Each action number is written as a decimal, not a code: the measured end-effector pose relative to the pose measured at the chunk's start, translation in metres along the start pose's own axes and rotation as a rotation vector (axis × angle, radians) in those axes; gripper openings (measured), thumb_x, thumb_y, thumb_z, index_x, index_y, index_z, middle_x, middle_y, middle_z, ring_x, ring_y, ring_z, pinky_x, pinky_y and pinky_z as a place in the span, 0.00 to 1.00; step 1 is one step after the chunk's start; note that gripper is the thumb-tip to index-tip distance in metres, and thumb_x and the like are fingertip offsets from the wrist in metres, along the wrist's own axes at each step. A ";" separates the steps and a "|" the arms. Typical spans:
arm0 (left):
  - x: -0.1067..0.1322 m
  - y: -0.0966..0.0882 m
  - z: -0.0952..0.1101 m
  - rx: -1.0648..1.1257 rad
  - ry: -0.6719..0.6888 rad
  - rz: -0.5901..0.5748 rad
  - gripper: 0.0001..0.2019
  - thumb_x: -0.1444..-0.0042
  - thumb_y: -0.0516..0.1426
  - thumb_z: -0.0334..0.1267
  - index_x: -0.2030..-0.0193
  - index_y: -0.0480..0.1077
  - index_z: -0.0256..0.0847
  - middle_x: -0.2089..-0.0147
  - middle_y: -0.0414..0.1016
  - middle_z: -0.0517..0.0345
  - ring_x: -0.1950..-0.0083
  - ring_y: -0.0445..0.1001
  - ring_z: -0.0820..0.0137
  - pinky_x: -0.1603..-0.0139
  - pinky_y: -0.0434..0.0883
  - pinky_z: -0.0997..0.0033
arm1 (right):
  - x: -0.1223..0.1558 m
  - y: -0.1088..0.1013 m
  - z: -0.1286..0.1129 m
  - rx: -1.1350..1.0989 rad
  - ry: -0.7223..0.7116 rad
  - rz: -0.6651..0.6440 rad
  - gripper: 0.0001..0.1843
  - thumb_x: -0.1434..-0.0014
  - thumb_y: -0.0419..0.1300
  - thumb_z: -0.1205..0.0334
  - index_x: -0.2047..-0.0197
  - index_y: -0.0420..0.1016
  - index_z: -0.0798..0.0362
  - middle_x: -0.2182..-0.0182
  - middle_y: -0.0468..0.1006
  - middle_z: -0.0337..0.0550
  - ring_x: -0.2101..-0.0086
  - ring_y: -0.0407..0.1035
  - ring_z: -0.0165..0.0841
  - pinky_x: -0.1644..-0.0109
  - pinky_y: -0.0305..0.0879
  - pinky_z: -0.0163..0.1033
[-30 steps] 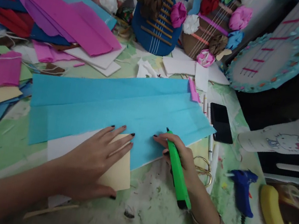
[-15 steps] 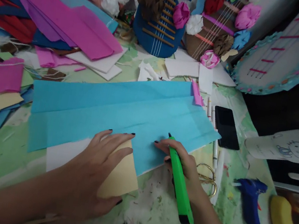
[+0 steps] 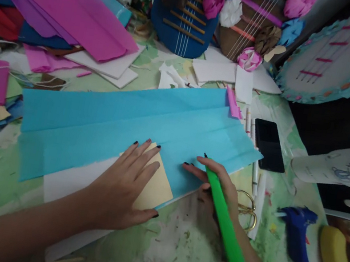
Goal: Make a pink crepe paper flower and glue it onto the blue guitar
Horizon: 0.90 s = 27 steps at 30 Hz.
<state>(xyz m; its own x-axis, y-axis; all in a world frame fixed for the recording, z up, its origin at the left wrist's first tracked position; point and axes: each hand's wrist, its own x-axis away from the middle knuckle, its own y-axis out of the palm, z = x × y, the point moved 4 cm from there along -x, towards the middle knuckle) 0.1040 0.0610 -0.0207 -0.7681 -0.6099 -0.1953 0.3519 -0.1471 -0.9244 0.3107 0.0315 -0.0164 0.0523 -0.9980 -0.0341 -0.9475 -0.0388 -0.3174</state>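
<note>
A sheet of blue crepe paper (image 3: 95, 121) is spread across the table, with white paper (image 3: 75, 179) partly under it. My left hand (image 3: 130, 182) lies flat, fingers spread, on a cream piece of paper (image 3: 159, 182) resting on the crepe paper. Part of the cream piece is hidden beneath that hand. In my right hand (image 3: 216, 185) is a green marker (image 3: 222, 218) with a black end, its dark tip pointing up and away above the crepe paper. Gold-handled scissors (image 3: 250, 214) lie right beside my right wrist.
A phone (image 3: 269, 145) and white pens (image 3: 255, 176) lie to the right, near a blue glue gun (image 3: 295, 233) and a yellow object (image 3: 335, 258). Pink crepe paper (image 3: 89, 21) is piled at back left. Decorated guitar-shaped crafts (image 3: 182, 28) stand behind.
The cream piece has gone from tilted, in the left hand's grasp, to lying on the blue crepe paper under the flattened hand. The marker stays in the right hand. The view has shifted slightly.
</note>
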 end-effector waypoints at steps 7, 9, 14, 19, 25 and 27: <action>0.001 -0.007 0.003 0.058 -0.010 0.041 0.36 0.52 0.60 0.52 0.41 0.58 0.33 0.31 0.54 0.30 0.29 0.46 0.39 0.34 0.46 0.30 | 0.000 -0.005 -0.010 -0.033 -0.024 0.151 0.27 0.37 0.48 0.38 0.42 0.67 0.43 0.62 0.80 0.46 0.65 0.76 0.40 0.58 0.76 0.48; 0.003 -0.011 0.004 0.059 -0.025 0.036 0.34 0.52 0.60 0.49 0.41 0.58 0.34 0.31 0.54 0.33 0.29 0.46 0.41 0.33 0.47 0.32 | 0.002 -0.008 -0.012 0.053 -0.044 0.144 0.21 0.36 0.51 0.43 0.45 0.72 0.40 0.56 0.79 0.44 0.60 0.75 0.40 0.56 0.75 0.47; 0.009 -0.012 0.006 0.030 -0.056 -0.049 0.27 0.54 0.59 0.43 0.48 0.61 0.35 0.29 0.47 0.32 0.28 0.44 0.43 0.32 0.50 0.37 | 0.001 -0.008 -0.009 0.118 -0.018 0.097 0.14 0.36 0.56 0.53 0.48 0.75 0.35 0.55 0.79 0.37 0.59 0.74 0.36 0.51 0.73 0.45; 0.007 -0.007 0.004 0.044 -0.040 -0.026 0.19 0.53 0.58 0.43 0.57 0.61 0.37 0.32 0.54 0.31 0.28 0.45 0.41 0.33 0.50 0.35 | -0.003 -0.006 -0.005 0.042 0.005 0.075 0.14 0.37 0.56 0.56 0.49 0.75 0.38 0.55 0.79 0.38 0.61 0.75 0.35 0.56 0.76 0.42; 0.002 -0.004 0.006 0.039 -0.013 -0.012 0.16 0.49 0.57 0.42 0.57 0.61 0.36 0.36 0.60 0.30 0.29 0.46 0.39 0.36 0.53 0.32 | -0.002 -0.007 -0.006 0.071 0.025 0.063 0.14 0.37 0.57 0.57 0.48 0.75 0.38 0.57 0.79 0.39 0.63 0.74 0.34 0.56 0.76 0.42; 0.002 -0.004 0.007 0.031 0.007 -0.015 0.17 0.48 0.57 0.43 0.56 0.61 0.35 0.37 0.61 0.29 0.30 0.48 0.39 0.36 0.53 0.32 | -0.002 -0.006 -0.007 0.080 0.025 0.063 0.14 0.37 0.57 0.57 0.48 0.75 0.40 0.58 0.80 0.39 0.64 0.74 0.34 0.57 0.76 0.42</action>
<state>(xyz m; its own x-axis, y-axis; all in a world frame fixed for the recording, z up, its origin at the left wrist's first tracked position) 0.1051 0.0549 -0.0151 -0.7768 -0.6024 -0.1838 0.3569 -0.1805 -0.9166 0.3140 0.0329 -0.0082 -0.0149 -0.9993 -0.0334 -0.9206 0.0267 -0.3897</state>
